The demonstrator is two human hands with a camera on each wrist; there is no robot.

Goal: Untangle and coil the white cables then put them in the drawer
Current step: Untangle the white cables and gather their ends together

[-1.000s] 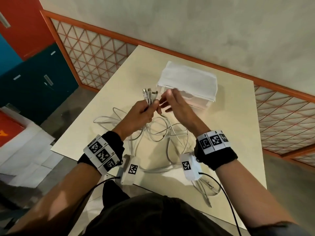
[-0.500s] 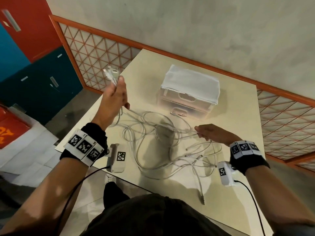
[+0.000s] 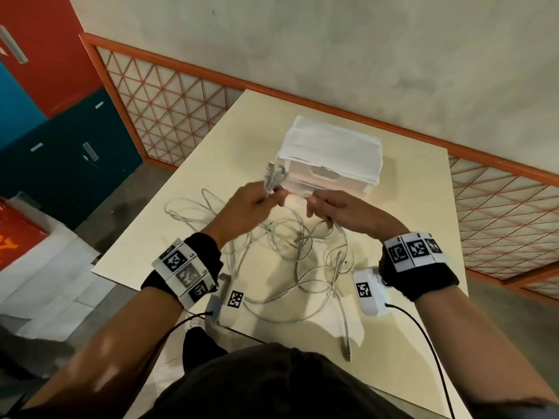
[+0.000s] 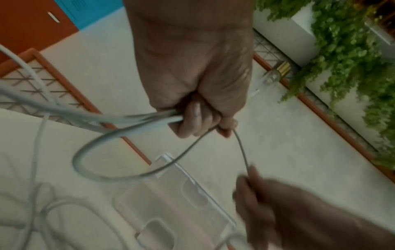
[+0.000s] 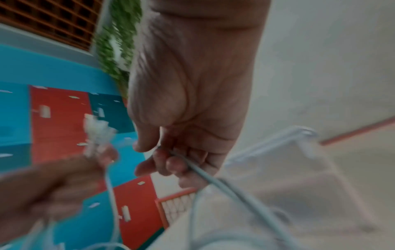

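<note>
A tangle of white cables [image 3: 290, 255] lies on the cream table [image 3: 417, 182] in front of me. My left hand [image 3: 251, 204] grips a bunch of cable ends, with the plugs [image 3: 273, 175] sticking up above the fist. In the left wrist view that left hand [image 4: 198, 116] is curled round several strands. My right hand [image 3: 332, 210] pinches one cable close to the left hand, and the right wrist view shows that cable [image 5: 205, 174] running through the fingers [image 5: 171, 164]. The small clear drawer box [image 3: 329, 173], a white cloth on top, stands just behind both hands with its drawers closed.
A loose plug end [image 3: 346, 349] lies near the table's front edge. An orange-framed lattice railing [image 3: 169, 113] runs behind and beside the table. Red and blue lockers [image 3: 45, 86] stand at the left, white sheets [image 3: 45, 267] on the floor below.
My left hand, raised far left with the plugs half a second ago, has come back to the middle. My right hand rose from the table and took hold of a cable beside it.
</note>
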